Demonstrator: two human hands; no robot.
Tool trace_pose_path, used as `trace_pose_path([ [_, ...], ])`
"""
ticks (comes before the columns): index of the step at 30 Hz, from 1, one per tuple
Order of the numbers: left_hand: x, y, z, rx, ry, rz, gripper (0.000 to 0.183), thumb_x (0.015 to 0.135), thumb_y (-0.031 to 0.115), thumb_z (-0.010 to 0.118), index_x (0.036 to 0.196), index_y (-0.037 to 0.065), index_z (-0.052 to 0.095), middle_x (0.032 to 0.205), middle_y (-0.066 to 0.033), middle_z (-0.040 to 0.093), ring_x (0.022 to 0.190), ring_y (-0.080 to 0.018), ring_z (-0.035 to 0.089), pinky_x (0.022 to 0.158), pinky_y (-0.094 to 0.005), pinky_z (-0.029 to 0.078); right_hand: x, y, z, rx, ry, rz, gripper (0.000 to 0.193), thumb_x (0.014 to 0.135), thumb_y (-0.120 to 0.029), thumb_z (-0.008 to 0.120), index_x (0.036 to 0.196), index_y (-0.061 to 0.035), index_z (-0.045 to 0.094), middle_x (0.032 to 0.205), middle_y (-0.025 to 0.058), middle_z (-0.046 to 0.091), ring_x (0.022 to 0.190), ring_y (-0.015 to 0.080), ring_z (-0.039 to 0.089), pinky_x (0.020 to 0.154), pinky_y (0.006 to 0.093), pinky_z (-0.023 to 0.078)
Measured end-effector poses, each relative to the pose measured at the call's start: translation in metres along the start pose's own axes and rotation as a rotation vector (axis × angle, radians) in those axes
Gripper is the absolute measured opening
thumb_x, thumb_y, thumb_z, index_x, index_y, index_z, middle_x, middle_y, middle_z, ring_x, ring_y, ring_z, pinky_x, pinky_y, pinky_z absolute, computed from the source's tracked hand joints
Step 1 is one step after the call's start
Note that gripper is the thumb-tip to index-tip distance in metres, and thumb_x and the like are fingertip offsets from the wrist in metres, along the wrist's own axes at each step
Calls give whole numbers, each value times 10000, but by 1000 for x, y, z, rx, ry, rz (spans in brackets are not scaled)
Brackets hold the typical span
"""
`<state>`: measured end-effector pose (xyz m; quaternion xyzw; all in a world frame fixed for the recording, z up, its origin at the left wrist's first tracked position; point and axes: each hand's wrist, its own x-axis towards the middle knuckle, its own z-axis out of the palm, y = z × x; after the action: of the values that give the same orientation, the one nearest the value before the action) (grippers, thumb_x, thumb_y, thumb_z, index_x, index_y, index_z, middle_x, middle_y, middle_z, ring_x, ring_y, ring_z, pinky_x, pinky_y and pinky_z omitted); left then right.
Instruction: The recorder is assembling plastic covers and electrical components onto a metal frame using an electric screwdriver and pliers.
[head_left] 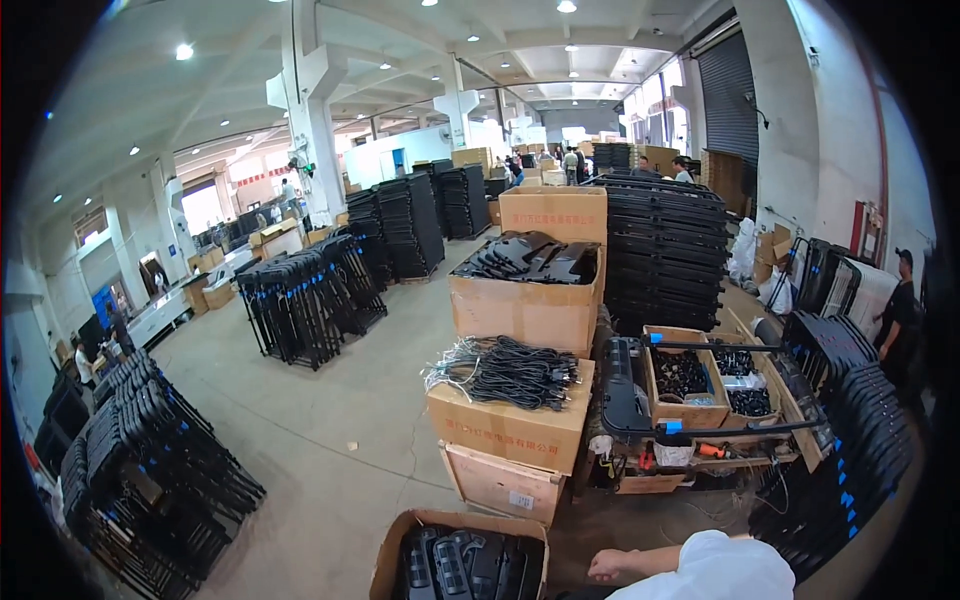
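Observation:
My right hand [606,564] is low in the picture, its forearm coming from a white sleeve at the lower right. The fingers look curled closed; whatever they may hold is hidden. Just left of it stands an open cardboard box [388,548] of black plastic parts [470,568]. Beyond the hand is a workbench [712,462] with a black tube frame [745,430] lying across it. On the bench a wooden bin [690,408] holds small black parts [680,374]. My left hand is not in view.
A bundle of black cables [525,372] lies on a closed carton [510,430]. Behind it an open carton [520,305] holds black covers. Stacked black frames stand at left [150,480], mid-floor [305,300] and right [860,420]. A person [898,305] stands far right.

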<state>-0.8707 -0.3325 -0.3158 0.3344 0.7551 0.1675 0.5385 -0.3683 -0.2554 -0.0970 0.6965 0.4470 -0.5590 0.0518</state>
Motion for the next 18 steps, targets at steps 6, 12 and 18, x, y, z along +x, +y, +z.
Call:
trace_pose_path([
  [6, 16, 16, -1, -79, -58, 108, 520, 998, 528, 620, 866, 28, 676, 697, -55, 645, 595, -189, 576, 557, -406, 467, -8, 27, 16, -4, -1, 64, 321, 930, -377, 627, 965, -88, 763, 848, 3, 742, 694, 134, 682, 623, 287, 578],
  [12, -23, -44, -5, -35, 41, -57, 502, 999, 532, 625, 939, 47, 737, 742, -67, 680, 661, -194, 621, 620, -386, 513, 3, 19, 35, -45, -65, 55, 336, 923, -392, 642, 1005, -90, 766, 893, 5, 759, 686, 124, 686, 625, 287, 587],
  [18, -120, -91, -51, 205, -64, -135, 378, 976, 424, 582, 959, 95, 768, 788, -105, 737, 732, -233, 712, 701, -436, 566, 32, -1, 18, 40, -72, -126, 242, 893, -326, 698, 806, -118, 789, 724, 33, 743, 593, 160, 689, 538, 326, 567],
])
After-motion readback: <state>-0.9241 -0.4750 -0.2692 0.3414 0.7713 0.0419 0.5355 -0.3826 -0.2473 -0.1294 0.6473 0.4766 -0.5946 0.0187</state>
